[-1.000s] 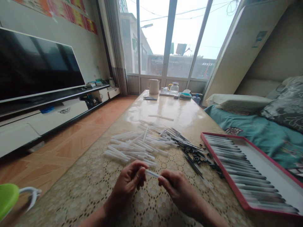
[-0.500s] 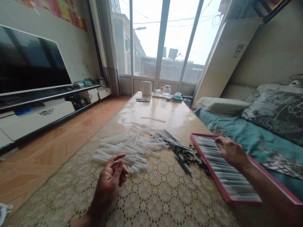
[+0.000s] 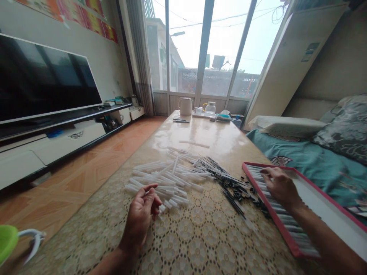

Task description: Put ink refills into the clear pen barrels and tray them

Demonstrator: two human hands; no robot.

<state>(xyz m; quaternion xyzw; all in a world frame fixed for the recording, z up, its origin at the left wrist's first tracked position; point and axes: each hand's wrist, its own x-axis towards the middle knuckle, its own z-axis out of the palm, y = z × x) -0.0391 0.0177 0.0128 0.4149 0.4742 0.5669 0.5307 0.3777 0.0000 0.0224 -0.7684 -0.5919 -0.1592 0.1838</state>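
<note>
The left hand (image 3: 145, 202) rests above the surface (image 3: 195, 248), fingers loosely curled with nothing visible between them; the white tubes (image 3: 156, 173) lie just beyond those fingers. Black rods (image 3: 232, 200) and small black caps (image 3: 237, 189) lie between the two hands. The right hand (image 3: 281, 187) reaches into the red-rimmed tray (image 3: 318, 202), fingers bunched over its row of filled tubes (image 3: 294, 231); whether they pinch one, I cannot tell. The step appears to be setting or aligning one, which calls for a light, straight touch.
</note>
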